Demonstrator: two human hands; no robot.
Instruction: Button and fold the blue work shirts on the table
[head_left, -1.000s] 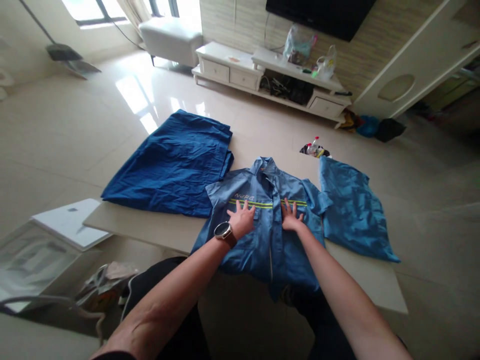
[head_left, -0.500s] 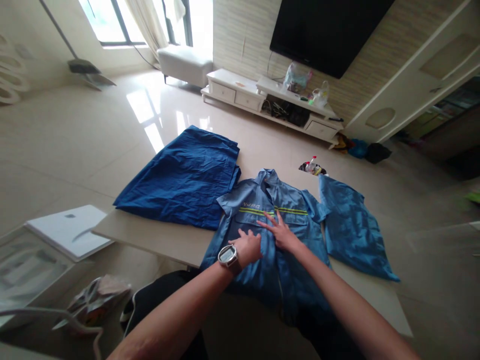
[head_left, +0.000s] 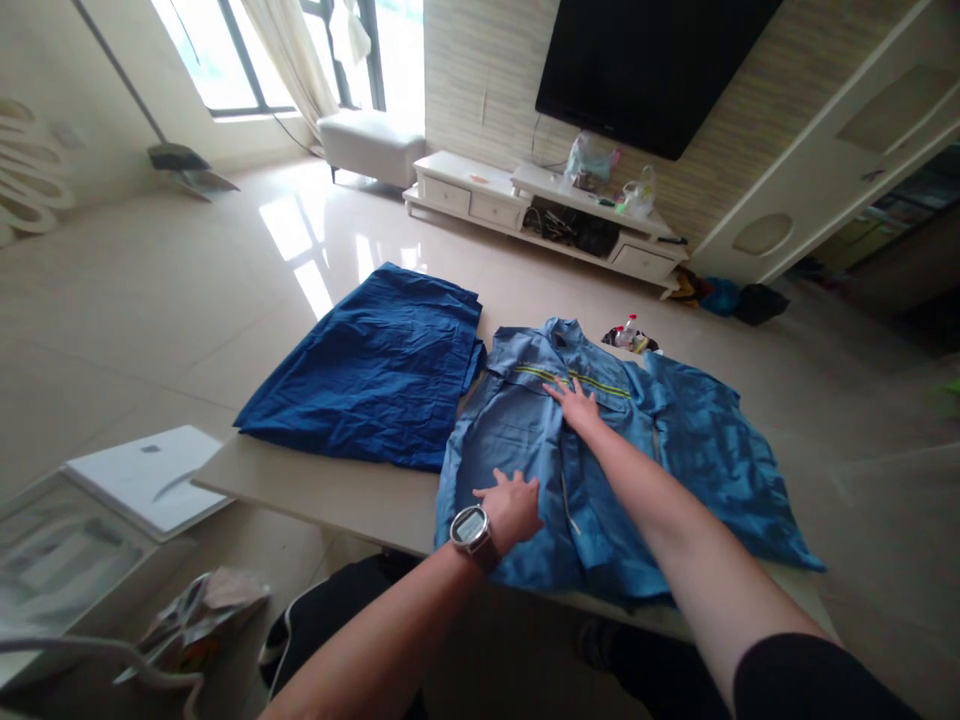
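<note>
Head view: left hand point(head_left: 514, 508) and right hand point(head_left: 578, 407) are resting, fingers spread, on the striped shirt point(head_left: 511, 432), lying mostly flat but creased, unfolded, on the tabletop point(head_left: 300, 482) between left garment point(head_left: 379, 375) and right garment point(head_left: 716, 450).

Striped work shirt point(head_left: 517, 440): one
Plain blue garments point(head_left: 375, 370) point(head_left: 720, 450): two
Bare hands point(head_left: 514, 508) point(head_left: 577, 403): two
Wristwatch point(head_left: 470, 527): one
Television point(head_left: 645, 70): one
Cabinet drawers point(head_left: 444, 193) point(head_left: 493, 208) point(head_left: 645, 262) visible: three
Upholstered bench point(head_left: 371, 145): one
</note>
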